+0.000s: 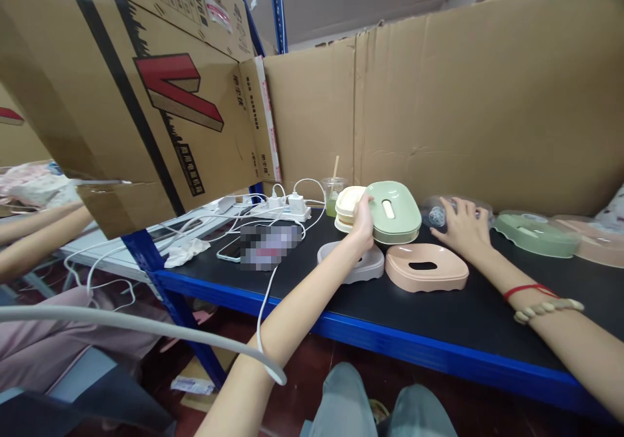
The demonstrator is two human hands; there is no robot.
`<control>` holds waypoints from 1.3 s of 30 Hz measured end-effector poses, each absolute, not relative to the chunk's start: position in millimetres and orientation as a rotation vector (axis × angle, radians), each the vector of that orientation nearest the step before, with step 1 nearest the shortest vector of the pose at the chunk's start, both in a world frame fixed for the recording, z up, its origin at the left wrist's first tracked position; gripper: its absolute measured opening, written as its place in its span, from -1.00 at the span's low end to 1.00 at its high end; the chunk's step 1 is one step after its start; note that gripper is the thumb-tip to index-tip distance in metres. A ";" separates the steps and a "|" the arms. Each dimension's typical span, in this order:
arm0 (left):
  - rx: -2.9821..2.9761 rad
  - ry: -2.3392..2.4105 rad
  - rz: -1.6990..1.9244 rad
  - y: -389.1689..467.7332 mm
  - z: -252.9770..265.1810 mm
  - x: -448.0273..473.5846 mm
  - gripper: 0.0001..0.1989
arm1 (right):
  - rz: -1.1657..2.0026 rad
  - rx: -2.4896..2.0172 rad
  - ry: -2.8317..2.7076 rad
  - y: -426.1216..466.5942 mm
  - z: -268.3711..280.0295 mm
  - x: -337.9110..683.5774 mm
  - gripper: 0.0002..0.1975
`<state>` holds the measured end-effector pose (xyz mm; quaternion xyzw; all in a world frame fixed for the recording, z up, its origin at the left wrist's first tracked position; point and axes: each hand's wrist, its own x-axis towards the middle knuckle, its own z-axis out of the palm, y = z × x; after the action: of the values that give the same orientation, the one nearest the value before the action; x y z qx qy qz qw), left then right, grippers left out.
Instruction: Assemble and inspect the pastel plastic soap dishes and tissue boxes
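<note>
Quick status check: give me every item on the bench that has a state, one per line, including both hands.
left hand: gripping the edge of the green lid
green lid: tilted, stacked on the cream lids
cream lids: stacked, flat
right hand: fingers spread, resting on the clear plastic piece
clear plastic piece: lying flat
pink lid: flat, untouched
grey lid: flat, untouched
power strip: chargers plugged in

Cardboard walls (487, 99), blue-edged black table (439, 352)
</note>
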<state>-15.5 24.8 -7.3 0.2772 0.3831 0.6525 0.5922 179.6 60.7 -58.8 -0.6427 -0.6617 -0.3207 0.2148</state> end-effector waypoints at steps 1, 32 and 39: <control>0.649 0.886 1.512 24.9 -7.3 -16.0 -0.89 | -0.871 -1.795 -1.824 60.1 -57.5 177.4 -0.38; 0.625 0.850 1.476 20.9 -2.8 -20.3 -0.87 | -0.785 -2.074 -1.912 22.1 -22.2 138.6 -0.75; 0.626 0.863 1.477 16.8 -1.5 -19.7 -0.89 | -0.959 -2.060 -1.803 27.7 -28.7 149.9 -0.62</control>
<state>-19.7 16.8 -1.5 0.2715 0.3743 0.6404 0.6132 149.9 27.7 -28.7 -0.7050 -0.6171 -0.3283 0.1200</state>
